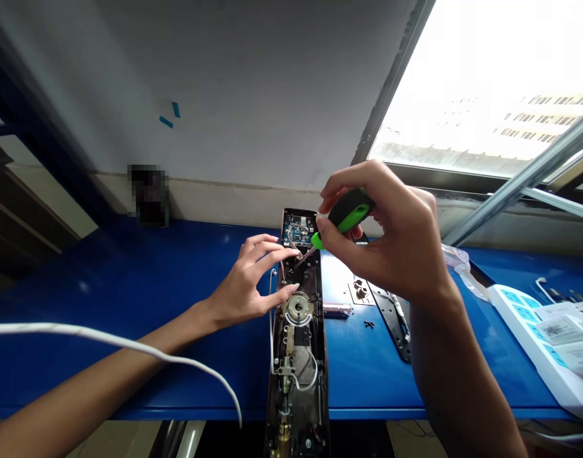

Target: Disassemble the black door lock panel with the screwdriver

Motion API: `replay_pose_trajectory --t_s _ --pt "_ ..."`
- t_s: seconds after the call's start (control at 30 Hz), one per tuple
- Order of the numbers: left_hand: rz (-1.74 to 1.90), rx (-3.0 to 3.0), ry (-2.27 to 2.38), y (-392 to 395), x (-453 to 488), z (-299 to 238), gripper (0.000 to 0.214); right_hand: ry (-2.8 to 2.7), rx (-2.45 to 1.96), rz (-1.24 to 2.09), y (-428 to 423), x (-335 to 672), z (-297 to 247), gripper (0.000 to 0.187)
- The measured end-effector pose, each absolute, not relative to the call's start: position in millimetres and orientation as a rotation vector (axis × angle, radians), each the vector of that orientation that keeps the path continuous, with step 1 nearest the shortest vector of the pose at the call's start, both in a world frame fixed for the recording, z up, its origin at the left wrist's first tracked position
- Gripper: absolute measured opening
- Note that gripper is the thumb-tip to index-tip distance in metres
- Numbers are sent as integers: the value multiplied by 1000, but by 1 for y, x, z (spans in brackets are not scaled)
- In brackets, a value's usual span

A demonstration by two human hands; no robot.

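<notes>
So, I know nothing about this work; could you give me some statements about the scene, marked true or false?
1. The right hand holds a green-and-black screwdriver. True.
2. The left hand rests on the white power strip. False: its fingers are at the long open housing.
3. A blue circuit board sits at the housing's far end. True.
4. The tabletop is red. False: it is blue.

One head-worn camera looks forward and down onto the blue surface (186,267), near enough that the left hand (251,277) and right hand (394,235) sit mid-view, with the wall (258,95) and window (482,83) showing beyond
</notes>
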State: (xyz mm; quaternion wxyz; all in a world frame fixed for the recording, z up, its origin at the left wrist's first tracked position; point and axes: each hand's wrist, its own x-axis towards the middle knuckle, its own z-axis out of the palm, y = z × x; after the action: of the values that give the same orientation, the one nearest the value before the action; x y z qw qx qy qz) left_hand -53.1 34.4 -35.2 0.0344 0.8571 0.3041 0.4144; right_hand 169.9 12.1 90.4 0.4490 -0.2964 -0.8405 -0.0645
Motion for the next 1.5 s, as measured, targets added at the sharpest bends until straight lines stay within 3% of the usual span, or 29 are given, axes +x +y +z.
replay_pose_trajectory --t_s 0.17,0.4,0.63,0.97,1.5 --pt "1069 2850 756 53 -33 -10 12 -1984 -804 -170 5 184 103 23" --pt "482 2997 632 74 16 34 17 -2174 -1064 -256 6 228 119 28" --pt "-206 2901 691 96 90 30 16 -2372 -1448 6 34 274 110 31" --pt "-402 2876 670 112 135 -6 22 -2393 -1423 114 31 285 113 31" --pt "-379 2833 698 112 131 -10 23 -2425 -1368 109 26 281 116 28"
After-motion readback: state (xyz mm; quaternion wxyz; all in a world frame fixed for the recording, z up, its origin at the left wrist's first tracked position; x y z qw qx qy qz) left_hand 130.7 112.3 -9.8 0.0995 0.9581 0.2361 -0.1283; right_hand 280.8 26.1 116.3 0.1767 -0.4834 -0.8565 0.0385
